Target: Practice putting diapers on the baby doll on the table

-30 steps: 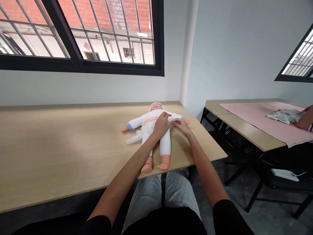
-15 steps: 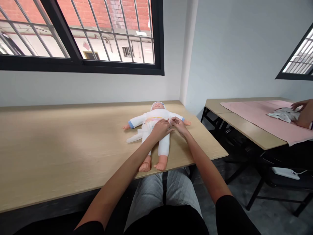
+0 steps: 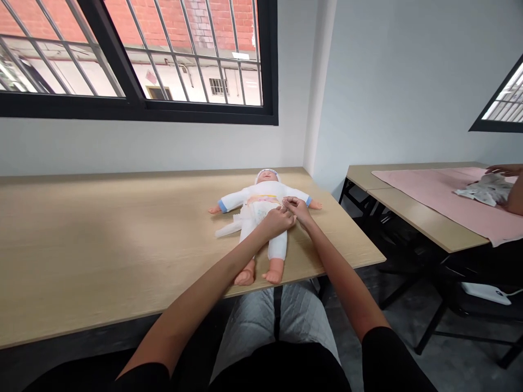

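A baby doll (image 3: pixel 261 190) in a white suit with blue cuffs lies on its back on the wooden table (image 3: pixel 122 245), its feet toward me. Around its middle is a diaper (image 3: pixel 258 208) with a coloured band at the waist; one loose white side flap (image 3: pixel 229 227) spreads onto the table at the left. My left hand (image 3: pixel 278 222) is closed at the diaper's right side, over the doll's hip. Touching or almost touching it, my right hand (image 3: pixel 297 208) pinches at the same edge. What lies between the fingertips is mostly hidden, seemingly the diaper's right side.
At the right, another person's hands (image 3: pixel 506 171) handle a white patterned cloth (image 3: pixel 484 190) on a pink mat (image 3: pixel 441 198) covering a second table. Below stands a black chair with a white device (image 3: pixel 486 292) on it. A barred window (image 3: pixel 196 54) is above my table.
My left hand has moved slightly right and down, closing more at the diaper's side. My right hand stays pinched close by. The other person's hand and cloth have shifted; the view has turned slightly.
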Motion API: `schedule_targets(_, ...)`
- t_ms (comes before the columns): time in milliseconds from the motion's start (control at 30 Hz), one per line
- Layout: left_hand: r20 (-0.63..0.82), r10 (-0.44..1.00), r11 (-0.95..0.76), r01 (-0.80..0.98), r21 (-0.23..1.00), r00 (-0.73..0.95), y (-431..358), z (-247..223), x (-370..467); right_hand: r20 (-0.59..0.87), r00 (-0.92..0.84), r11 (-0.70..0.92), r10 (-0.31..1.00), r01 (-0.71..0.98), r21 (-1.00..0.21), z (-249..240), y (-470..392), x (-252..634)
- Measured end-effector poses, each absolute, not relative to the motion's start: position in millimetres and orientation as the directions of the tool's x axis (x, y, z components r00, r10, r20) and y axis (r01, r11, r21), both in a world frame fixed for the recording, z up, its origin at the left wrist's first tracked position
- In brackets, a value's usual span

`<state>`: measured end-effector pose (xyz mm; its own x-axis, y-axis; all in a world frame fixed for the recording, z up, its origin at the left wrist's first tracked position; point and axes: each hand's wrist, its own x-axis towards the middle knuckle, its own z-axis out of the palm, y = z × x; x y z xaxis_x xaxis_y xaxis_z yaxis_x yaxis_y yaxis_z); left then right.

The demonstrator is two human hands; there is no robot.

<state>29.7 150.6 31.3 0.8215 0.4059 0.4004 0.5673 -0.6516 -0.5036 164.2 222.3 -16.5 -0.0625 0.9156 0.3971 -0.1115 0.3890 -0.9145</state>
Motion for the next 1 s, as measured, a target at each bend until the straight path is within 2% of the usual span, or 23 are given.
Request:
schedule_targets(267, 0.436, 0.398, -0.669, 0.581, -0.464, 0.807, 151, 31, 33, 0.407, -0.055, 0.402, 0.912, -0.082, -0.912, -17, 224, 164)
schedule_targets(533, 0.612, 0.404, -0.561, 0.712, -0.422, 0.680, 143, 40, 39, 0.384, -0.034, 0.377, 0.923, -0.127, -0.918, -17, 226, 160)
schedule_targets(700, 0.597, 0.496, -0.525, 0.765, -0.371, 0.630, 142, 40, 41, 0.399, -0.064, 0.384, 0.915, -0.165, -0.908, -19, 226, 160)
schedule_targets(1000, 0.570, 0.559, -0.514, 0.791, -0.332, 0.603, 144, 38, 40, 0.384, -0.031, 0.371, 0.923, -0.200, -0.907, -26, 226, 159)
